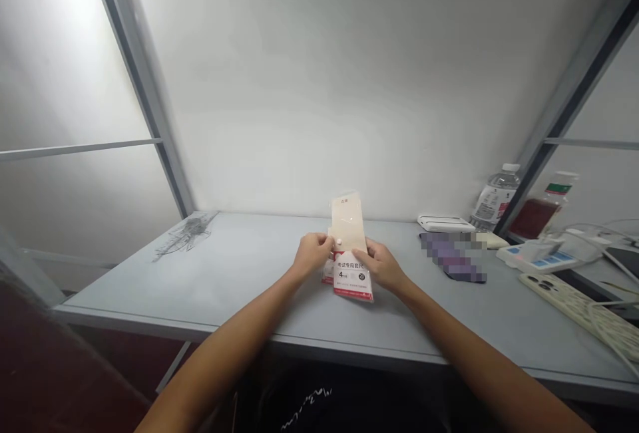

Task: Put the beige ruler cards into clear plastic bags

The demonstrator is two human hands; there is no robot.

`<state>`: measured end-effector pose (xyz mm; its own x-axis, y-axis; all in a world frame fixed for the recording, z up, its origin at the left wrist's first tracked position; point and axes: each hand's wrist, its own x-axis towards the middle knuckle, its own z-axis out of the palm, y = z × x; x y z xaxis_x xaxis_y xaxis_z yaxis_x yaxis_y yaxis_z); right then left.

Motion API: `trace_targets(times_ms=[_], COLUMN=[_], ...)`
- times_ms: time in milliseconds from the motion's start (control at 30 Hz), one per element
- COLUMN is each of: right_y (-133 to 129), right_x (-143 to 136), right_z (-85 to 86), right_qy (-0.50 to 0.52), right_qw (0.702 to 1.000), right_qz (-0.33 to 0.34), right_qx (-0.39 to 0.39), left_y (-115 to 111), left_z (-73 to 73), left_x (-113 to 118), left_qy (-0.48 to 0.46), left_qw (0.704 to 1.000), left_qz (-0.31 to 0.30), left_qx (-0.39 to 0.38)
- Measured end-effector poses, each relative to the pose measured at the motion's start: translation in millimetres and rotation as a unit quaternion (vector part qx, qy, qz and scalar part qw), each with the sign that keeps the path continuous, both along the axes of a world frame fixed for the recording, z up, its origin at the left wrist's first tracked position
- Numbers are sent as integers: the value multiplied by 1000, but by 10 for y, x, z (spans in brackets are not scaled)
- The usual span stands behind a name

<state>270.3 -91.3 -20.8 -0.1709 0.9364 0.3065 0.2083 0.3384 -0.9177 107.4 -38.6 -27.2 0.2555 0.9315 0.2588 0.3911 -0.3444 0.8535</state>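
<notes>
A clear plastic packet (352, 277) with a red and white printed label and a cream upper part is held up over the middle of the desk. My left hand (313, 251) grips its left edge, thumb and fingers pressed together near a small white round snap. On the right edge, my right hand (383, 263) pinches the packet with the thumb across its front. A second red and white piece shows partly behind the packet at the lower left.
The grey desk (239, 267) bears a dark scribble (187, 233) at the left. To the right are a purple item (454, 257), a white box (445, 223), a bottle (496, 200), a red-filled container (536, 217), a power strip (549, 257), cables and a patterned phone (574, 306).
</notes>
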Motion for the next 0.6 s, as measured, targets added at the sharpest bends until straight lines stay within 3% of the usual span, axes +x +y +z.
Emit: trace_targets(times_ms=[400,600], right_y=[87,82], right_x=[131,160], right_z=[61,78], right_qy=[118,105], right_qw=[992,994], right_qz=[-42,-32], right_qx=[-16,-26], left_y=[-18,-73], left_z=[204,207], left_x=[-39,-82], left_qy=[-152,-91], left_qw=[984,996], left_qz=[-48,-1], left_qx=[-75,22])
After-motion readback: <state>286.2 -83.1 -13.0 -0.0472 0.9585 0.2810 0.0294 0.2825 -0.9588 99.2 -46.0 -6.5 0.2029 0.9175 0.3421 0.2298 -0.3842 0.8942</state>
